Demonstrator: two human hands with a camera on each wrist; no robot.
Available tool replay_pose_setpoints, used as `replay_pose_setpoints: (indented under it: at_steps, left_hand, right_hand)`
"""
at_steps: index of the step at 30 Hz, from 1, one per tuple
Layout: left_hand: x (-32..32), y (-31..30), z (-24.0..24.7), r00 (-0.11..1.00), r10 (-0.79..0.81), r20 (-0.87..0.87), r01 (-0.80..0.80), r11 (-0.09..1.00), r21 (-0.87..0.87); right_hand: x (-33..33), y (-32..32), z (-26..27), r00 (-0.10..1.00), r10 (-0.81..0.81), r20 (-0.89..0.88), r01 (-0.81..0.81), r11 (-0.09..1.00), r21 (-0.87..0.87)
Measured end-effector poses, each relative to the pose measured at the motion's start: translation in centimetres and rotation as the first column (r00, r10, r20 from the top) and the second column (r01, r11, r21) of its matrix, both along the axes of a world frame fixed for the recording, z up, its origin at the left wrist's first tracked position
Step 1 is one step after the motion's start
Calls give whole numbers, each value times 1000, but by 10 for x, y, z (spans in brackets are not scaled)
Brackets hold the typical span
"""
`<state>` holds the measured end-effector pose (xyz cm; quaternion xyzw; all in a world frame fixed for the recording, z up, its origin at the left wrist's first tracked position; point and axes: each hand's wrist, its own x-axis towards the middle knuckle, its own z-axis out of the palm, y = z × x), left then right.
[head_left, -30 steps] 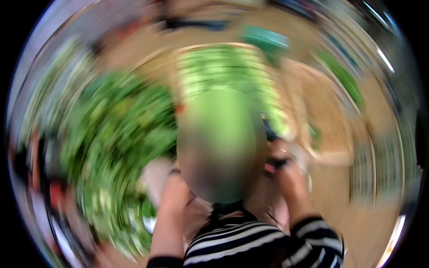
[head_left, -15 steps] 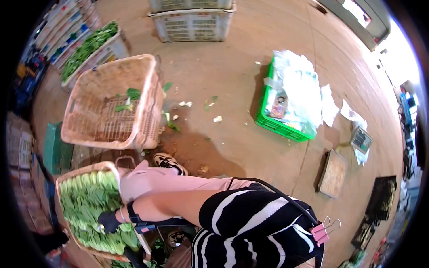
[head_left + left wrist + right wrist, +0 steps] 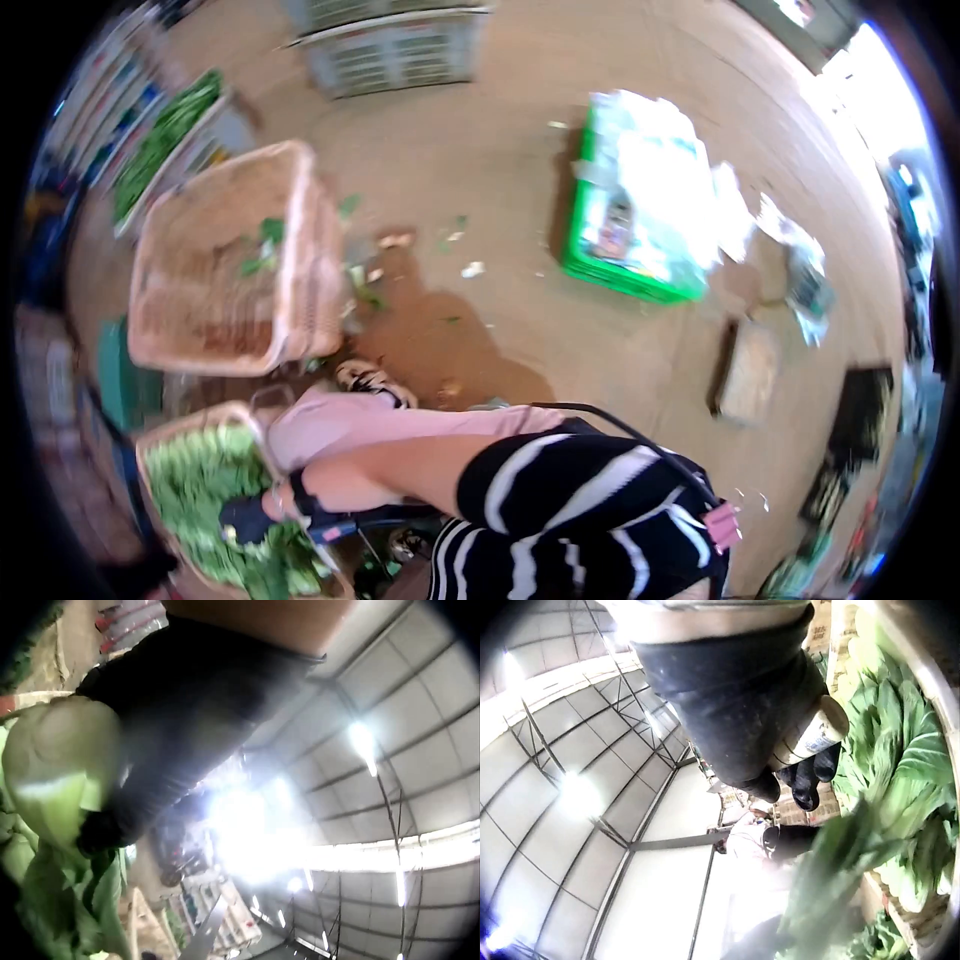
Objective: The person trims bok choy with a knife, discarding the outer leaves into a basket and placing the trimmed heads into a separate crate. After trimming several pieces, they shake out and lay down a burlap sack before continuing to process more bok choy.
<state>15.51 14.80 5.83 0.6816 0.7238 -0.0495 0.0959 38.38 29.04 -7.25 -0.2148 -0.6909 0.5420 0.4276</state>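
In the left wrist view my black-gloved left hand (image 3: 161,765) grips a bok choy (image 3: 56,750), its pale cut base facing the camera and its leaves hanging below. A shiny pointed blade (image 3: 206,930) shows below that hand. My right hand (image 3: 739,705), also in a black glove, has its fingers curled round a light wooden knife handle (image 3: 814,735). The head view has this right hand (image 3: 245,520) over a crate (image 3: 205,415) packed with rows of bok choy (image 3: 205,460). My left hand is out of the head view.
Beyond the packed crate stands an orange-brown plastic crate (image 3: 215,220) with a few leaves inside. A green crate (image 3: 625,285) full of plastic bags, a flat scale (image 3: 750,370) and stacked grey crates (image 3: 395,55) stand on the floor. Another person (image 3: 750,840) is in the background.
The head view has swung from the packed crate to the floor at the right, then shifted slightly. My right hand stays over the packed crate between the last two head frames.
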Motion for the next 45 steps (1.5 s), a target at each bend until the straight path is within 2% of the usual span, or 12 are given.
replay_pose_setpoints:
  at_steps: [4,6,8,10,11,13,18,27,28,31,33,45]
  left_hand:
    - [-21,-70,27,972,-216,-96,201,969,-145]
    - [-83,-109,-57,832,373,410,-508,808,298]
    - [-64,-110,-99,993,66,93,-114,561,820]
    - [-117,-105,-166,758,204,620,-553,704,445]
    - [-71,-84,-164,150,-154,977,-604,768,214]
    - [9,-53,-146,-699,-276,659,-458,881,-116]
    - [50,-4,-190,-879,-180,442,-297,931,-213]
    - [75,-9,-130,-593,183,784,-280,866,-414]
    - [72,-17,-119,-498,212,841,-232,902,-365]
    - [76,-41,-83,413,157,897,-586,800,130]
    - [83,-40,-68,942,25,335,-270,646,714]
    - [68,-35,-90,972,234,33,-195,717,669]
  right_hand:
    - [22,-18,23,952,233,-199,-288,904,-316]
    - [23,-21,33,957,287,-42,-285,902,-325]
    - [18,-27,41,949,310,48,-284,914,-290]
    - [5,-34,42,930,366,37,-331,877,-348]
    - [1,-37,42,924,383,19,-341,844,-414]
    - [-12,-44,34,953,298,55,-269,916,-298]
    - [-26,-47,22,968,-7,253,-3,999,37]
    - [-41,-15,5,977,174,126,-165,983,-83]
    - [-34,-16,20,945,314,88,-235,844,-482]
    - [-41,-10,15,972,235,5,-217,907,-360]
    - [-39,-15,25,959,279,56,-237,891,-387]
    - [-34,-39,29,876,446,184,-323,825,-463]
